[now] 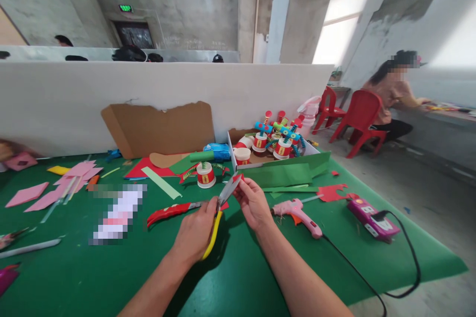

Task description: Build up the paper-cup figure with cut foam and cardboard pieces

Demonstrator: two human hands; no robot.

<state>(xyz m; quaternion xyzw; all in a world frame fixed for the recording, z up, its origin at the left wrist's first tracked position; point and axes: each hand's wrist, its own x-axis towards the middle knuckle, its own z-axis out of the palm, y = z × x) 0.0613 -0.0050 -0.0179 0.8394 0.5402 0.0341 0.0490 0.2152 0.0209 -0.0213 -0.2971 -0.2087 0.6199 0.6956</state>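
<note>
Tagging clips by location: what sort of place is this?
Likely a handicraft workshop or classroom; can't tell which. Signs: scissors in the left hand, a pink glue gun on the green table, and several cup figures in a box.

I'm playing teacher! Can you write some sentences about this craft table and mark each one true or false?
1. The left hand holds yellow-handled scissors. True.
2. The hot-glue gun lies left of both hands. False: the pink hot-glue gun lies to their right.
3. The right hand pinches red paper. True.
4. Every paper cup is in the box. False: one paper cup stands outside the box.
5. Brown cardboard stands before the white partition. True.
</note>
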